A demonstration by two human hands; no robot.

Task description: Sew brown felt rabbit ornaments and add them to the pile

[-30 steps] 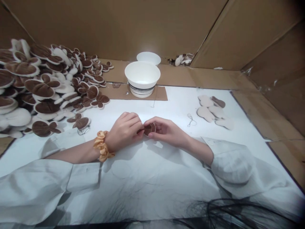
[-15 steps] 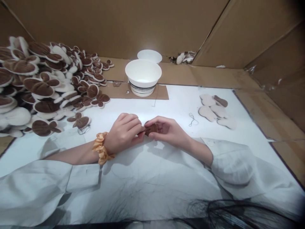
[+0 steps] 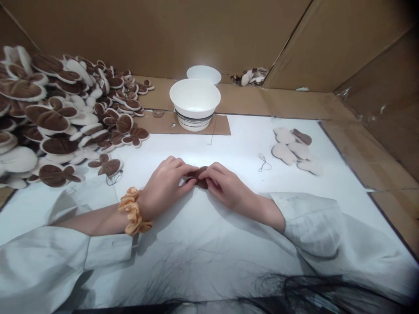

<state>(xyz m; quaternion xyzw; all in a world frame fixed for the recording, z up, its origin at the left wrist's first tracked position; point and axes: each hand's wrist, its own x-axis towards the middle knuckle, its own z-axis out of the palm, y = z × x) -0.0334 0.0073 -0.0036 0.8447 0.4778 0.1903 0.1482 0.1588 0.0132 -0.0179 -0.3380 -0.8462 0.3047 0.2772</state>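
Between my hands, over the white table (image 3: 209,235), is a small brown plush piece (image 3: 202,182), partly covered by fingers. My left hand (image 3: 167,185), with an orange scrunchie (image 3: 134,212) at its wrist, pinches the piece's left part between thumb and fingers. From the other side my right hand (image 3: 229,186) pinches its right part, fingers curled. Left of my left hand lies a brown-and-white plush piece with two ear-like lobes (image 3: 109,166), a loop of dark thread (image 3: 114,178) beside it. Any needle in my hands is too small to make out.
A large heap of brown-and-white plush pieces (image 3: 49,115) fills the left. A white bowl (image 3: 195,98) wound with dark thread stands on a cardboard strip (image 3: 222,125), another bowl (image 3: 204,73) behind. Several pale pieces (image 3: 284,154) and a thread tangle (image 3: 264,163) lie right. Cardboard walls (image 3: 147,35) enclose the table.
My right hand has turned from cupping the piece to pinching it. My left hand has shifted slightly left and its grip has loosened out of a fist, showing more of the piece.
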